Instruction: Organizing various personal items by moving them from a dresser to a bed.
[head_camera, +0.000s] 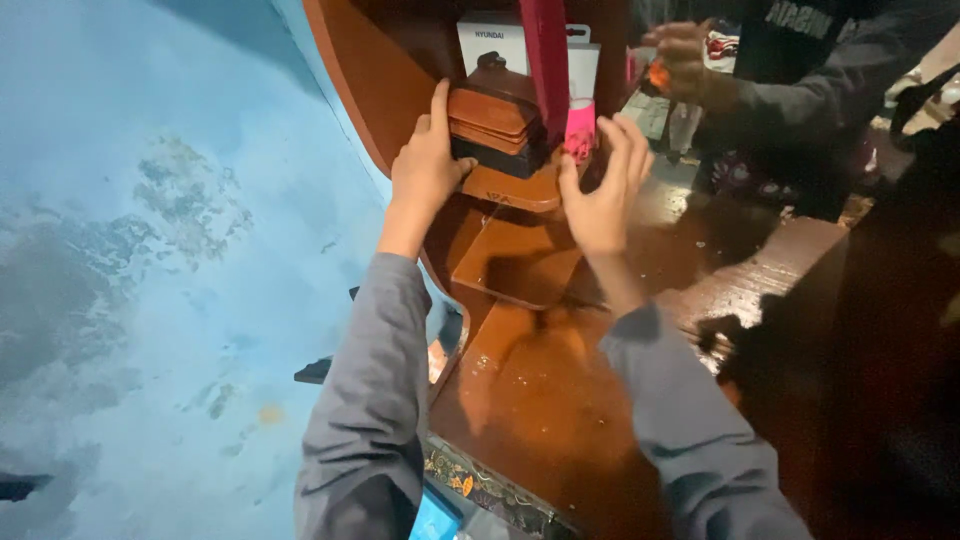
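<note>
A small brown wooden box with a knobbed lid (492, 110) sits on the upper step of a brown corner shelf (520, 188). My left hand (428, 158) presses against the box's left side, fingers up along it. My right hand (600, 180) is spread open just right of the box, near a pink packaged item (581, 128); whether it touches anything I cannot tell. Both my arms wear grey sleeves.
A red upright post (546, 60) rises beside the box, with a white package (490, 42) behind it. Lower shelf steps (515, 262) descend toward me. A blue patchy wall (150, 250) fills the left. Another person in dark clothes (800, 80) stands at upper right, a hand (680, 58) holding something small.
</note>
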